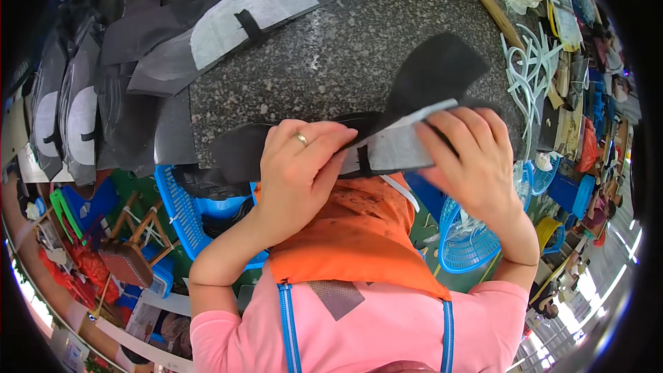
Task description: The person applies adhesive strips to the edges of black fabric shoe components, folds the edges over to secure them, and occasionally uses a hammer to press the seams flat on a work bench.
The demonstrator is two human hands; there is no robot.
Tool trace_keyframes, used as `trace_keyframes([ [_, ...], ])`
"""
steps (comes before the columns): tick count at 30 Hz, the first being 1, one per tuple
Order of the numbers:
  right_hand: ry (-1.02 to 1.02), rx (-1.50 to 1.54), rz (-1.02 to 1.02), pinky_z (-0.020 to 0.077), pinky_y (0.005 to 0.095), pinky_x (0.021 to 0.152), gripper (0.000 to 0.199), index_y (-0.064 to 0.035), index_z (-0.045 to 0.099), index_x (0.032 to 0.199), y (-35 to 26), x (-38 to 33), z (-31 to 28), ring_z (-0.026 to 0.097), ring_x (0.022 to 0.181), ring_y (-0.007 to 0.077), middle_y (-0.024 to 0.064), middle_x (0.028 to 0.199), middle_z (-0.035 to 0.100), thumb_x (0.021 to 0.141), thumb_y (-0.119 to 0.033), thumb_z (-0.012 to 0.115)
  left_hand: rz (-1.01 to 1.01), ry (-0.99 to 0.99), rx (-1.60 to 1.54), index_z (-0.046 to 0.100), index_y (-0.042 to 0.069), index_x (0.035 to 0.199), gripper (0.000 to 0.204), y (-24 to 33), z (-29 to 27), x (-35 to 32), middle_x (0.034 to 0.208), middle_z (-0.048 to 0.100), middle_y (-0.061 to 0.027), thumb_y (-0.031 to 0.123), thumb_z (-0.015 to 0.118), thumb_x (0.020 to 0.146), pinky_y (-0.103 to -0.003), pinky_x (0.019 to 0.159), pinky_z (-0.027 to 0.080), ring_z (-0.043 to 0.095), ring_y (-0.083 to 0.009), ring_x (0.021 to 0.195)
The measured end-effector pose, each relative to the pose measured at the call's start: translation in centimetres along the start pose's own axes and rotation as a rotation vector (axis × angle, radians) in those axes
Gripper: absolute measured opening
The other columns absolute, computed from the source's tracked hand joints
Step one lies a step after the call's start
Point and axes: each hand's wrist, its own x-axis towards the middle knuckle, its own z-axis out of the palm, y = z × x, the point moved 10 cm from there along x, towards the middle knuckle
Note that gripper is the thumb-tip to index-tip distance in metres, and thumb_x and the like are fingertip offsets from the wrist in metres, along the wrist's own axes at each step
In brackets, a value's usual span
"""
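Observation:
A long black flexible sheet piece [435, 72], with a pale grey patch [400, 149] and a short black tab [364, 159], lies along the near edge of a speckled stone slab [297, 79]. My left hand [300, 173] wears a ring and pinches the piece near the tab, thumb against fingertips. On the patch side my right hand [476, 155] is closed on the piece, its fingers slightly blurred. Between the hands the piece is folded, one black end standing up off the slab. My right fingertips are partly hidden behind the fold.
Similar black pieces with pale patches [255, 17] are piled at the far left. A wooden handle [494, 10] and a bundle of pale strips [530, 72] lie at the right. Blue baskets [183, 214] stand below the slab, beside my orange apron [345, 255].

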Motion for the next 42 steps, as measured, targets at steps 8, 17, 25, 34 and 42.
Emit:
trace_keyframes([
  [8, -0.120, 0.188, 0.221, 0.0501, 0.0390, 0.093, 0.033, -0.0062, 0.068, 0.111, 3.6, -1.1, 4.4, 0.058, 0.112, 0.0300, 0.0121, 0.117, 0.060, 0.080, -0.017, 0.065, -0.029, -0.102, -0.102, 0.070, 0.001, 0.101, 0.024, 2.5, 2.5, 3.5, 0.094, 0.072, -0.0096, 0.003, 0.068, 0.077, -0.036, 0.072, 0.055, 0.068, -0.0288, 0.082],
  [17, 0.092, 0.638, 0.462, 0.0502, 0.0415, 0.089, 0.029, -0.0048, 0.072, 0.096, 7.0, -2.4, 4.8, 0.061, 0.104, 0.0342, 0.0125, 0.104, 0.067, 0.079, -0.027, 0.079, 0.390, -0.421, 0.477, 0.068, -0.003, 0.098, 0.032, 6.8, 6.8, 2.1, 0.121, 0.066, -0.0225, 0.009, 0.065, 0.069, -0.027, 0.061, 0.054, 0.062, -0.0197, 0.079],
  [25, 0.266, 0.527, 0.610, 0.0495, 0.0425, 0.090, 0.019, 0.0013, 0.067, 0.093, 8.6, -3.2, 4.7, 0.059, 0.104, 0.0357, 0.0152, 0.120, 0.062, 0.075, -0.004, 0.069, 0.380, -0.590, 0.405, 0.061, -0.002, 0.088, 0.023, 6.8, 9.2, 4.4, 0.135, 0.055, -0.0300, 0.007, 0.067, 0.068, -0.028, 0.063, 0.057, 0.064, -0.0212, 0.084],
  [34, 0.161, 0.074, 0.652, 0.0455, 0.0451, 0.094, 0.031, 0.0020, 0.064, 0.102, 8.8, -3.4, 3.8, 0.053, 0.113, 0.0372, 0.0159, 0.122, 0.058, 0.074, -0.010, 0.070, 0.322, -0.807, 0.340, 0.063, -0.004, 0.093, 0.028, 6.1, 11.9, 6.5, 0.141, 0.047, -0.0336, 0.009, 0.069, 0.069, -0.037, 0.066, 0.060, 0.068, -0.0289, 0.080],
  [42, 0.050, 0.440, 0.109, 0.0496, 0.0431, 0.100, 0.047, -0.0042, 0.068, 0.111, 2.2, -2.4, 4.7, 0.060, 0.115, 0.0298, 0.0090, 0.119, 0.062, 0.070, -0.023, 0.079, 0.109, -0.358, 0.279, 0.063, 0.001, 0.105, 0.025, 5.5, 4.4, 1.6, 0.107, 0.069, -0.0171, 0.007, 0.064, 0.081, -0.037, 0.067, 0.057, 0.070, -0.0265, 0.084],
])
